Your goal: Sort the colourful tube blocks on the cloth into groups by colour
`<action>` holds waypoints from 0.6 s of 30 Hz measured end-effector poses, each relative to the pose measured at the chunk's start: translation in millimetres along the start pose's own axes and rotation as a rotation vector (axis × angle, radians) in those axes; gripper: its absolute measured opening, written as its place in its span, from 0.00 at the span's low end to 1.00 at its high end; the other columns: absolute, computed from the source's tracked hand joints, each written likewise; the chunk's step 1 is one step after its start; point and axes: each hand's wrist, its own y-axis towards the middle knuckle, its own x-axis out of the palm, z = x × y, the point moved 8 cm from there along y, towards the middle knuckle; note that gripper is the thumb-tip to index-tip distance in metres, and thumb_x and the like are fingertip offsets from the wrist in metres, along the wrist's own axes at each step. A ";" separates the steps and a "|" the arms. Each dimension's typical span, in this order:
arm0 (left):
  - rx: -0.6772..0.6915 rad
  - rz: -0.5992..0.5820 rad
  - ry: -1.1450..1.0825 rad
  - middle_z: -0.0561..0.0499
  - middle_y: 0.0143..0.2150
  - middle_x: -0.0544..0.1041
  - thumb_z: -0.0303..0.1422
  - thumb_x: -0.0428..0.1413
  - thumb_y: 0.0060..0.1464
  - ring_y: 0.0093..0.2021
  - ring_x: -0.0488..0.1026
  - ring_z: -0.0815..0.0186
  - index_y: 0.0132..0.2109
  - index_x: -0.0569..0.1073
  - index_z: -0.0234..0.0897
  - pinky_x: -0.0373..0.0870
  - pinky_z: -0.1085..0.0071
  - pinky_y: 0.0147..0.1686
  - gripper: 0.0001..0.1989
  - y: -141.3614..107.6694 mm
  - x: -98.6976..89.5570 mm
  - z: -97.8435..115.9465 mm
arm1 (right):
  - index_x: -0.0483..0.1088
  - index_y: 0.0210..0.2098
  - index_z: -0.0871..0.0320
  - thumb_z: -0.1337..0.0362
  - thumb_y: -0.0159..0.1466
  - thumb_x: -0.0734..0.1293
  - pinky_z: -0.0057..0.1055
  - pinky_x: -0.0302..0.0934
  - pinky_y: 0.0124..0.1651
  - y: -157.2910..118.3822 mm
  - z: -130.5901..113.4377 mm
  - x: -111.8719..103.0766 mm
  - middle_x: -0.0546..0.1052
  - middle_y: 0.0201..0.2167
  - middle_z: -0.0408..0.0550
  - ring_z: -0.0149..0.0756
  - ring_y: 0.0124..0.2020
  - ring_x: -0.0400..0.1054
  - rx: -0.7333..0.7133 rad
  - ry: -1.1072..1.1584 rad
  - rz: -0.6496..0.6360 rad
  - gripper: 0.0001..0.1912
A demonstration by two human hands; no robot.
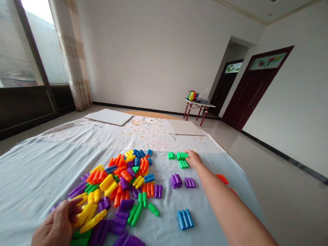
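Note:
A heap of plastic tube-shaped building blocks (121, 168) in orange, yellow, purple, green and blue spreads over the left and middle of the cloth. At its near left edge, my left hand (56, 221) has its fingers curled against a yellow block (84, 214). My right hand (193, 159) reaches far forward, its fingertips closed at the right end of a green block (182, 156). Beside that lie more green blocks (171, 156). Nearer to me are purple blocks (176, 181) and a blue three-tube block (185, 219). Orange blocks (222, 179) show partly behind my right forearm.
A light blue cloth (164, 232) covers the near table, with a flowered white cloth (152, 133) beyond. Two flat boards lie there, a white one (110, 116) and a beige one (186, 128). A small folding table (199, 103) holding bags stands by the far wall.

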 end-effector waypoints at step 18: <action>-0.014 -0.107 -0.087 0.52 0.26 0.71 0.50 0.50 0.48 0.24 0.64 0.68 0.35 0.76 0.32 0.62 0.71 0.23 0.24 -18.2 11.2 28.5 | 0.75 0.42 0.57 0.65 0.63 0.64 0.29 0.67 0.40 -174.8 -148.4 -23.1 0.79 0.34 0.46 0.33 0.34 0.73 -0.451 0.475 -0.191 0.10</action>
